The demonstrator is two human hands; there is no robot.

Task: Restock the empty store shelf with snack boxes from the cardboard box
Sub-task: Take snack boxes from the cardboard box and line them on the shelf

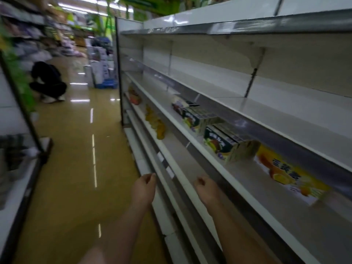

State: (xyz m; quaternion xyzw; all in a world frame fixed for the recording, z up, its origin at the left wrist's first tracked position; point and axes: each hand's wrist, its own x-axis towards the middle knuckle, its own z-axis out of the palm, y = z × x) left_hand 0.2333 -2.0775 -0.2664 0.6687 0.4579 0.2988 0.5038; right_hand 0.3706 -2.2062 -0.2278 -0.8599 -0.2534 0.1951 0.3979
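- Hands empty: our left hand (144, 189) and right hand (206, 189) hang loosely curled by the shelf's (219, 164) front edge, holding nothing.
- Boxes (219, 143) already stand along that front edge, with a yellow one (291, 178) toward the right end.
- No carton in view, so we turn and find it first.
- Best bet: lift one box two-handed, set it face-out beside the row.

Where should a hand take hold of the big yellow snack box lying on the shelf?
Judging by its pose, the yellow snack box lies flat, printed face up. Come from the aisle side and grip its long front edge, thumb on top, fingers underneath. Both hands look free.
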